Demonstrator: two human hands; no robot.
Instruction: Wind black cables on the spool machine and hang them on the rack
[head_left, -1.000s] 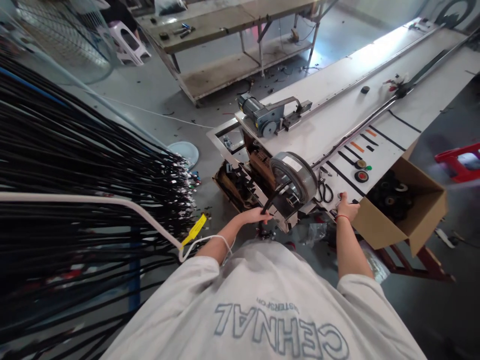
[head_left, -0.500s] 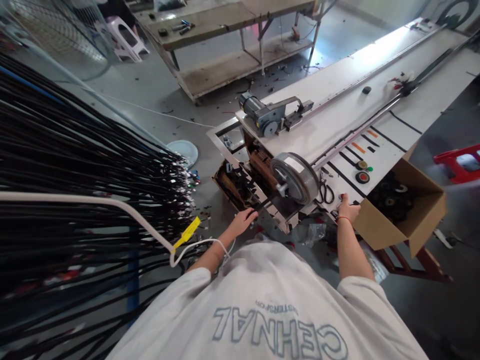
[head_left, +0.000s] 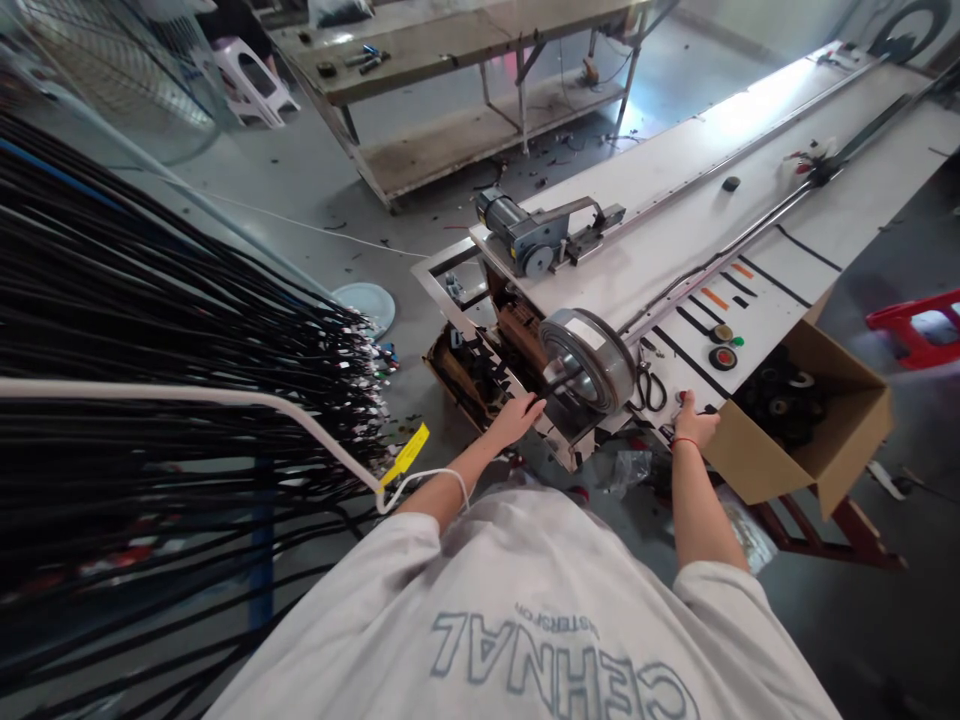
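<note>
My left hand [head_left: 516, 420] is closed around a black cable [head_left: 559, 382] close to the open centre of a large grey ring-shaped roll [head_left: 624, 365] with a white label. The cable runs into that centre. On the near edge of the white bench, my right hand [head_left: 694, 424] rests with thumb and fingers apart, the thumb at a small red button [head_left: 682, 396]. Black-handled scissors [head_left: 651, 388] lie between the roll and this hand. Beyond them sit a black tape roll with a red core [head_left: 723, 358] and a tan-topped roll [head_left: 721, 333].
An open cardboard box [head_left: 847, 425] of black rolls stands right of my right hand. A motor [head_left: 510, 222] is mounted at the bench's left end. Many black cables [head_left: 225, 330] hang at left, near a white tube [head_left: 187, 388] with a yellow tag [head_left: 406, 452].
My left hand has moved right and slightly up toward the roll, with the cable in its grasp. The yellow tag has shifted right. My right hand has stayed at the red button.
</note>
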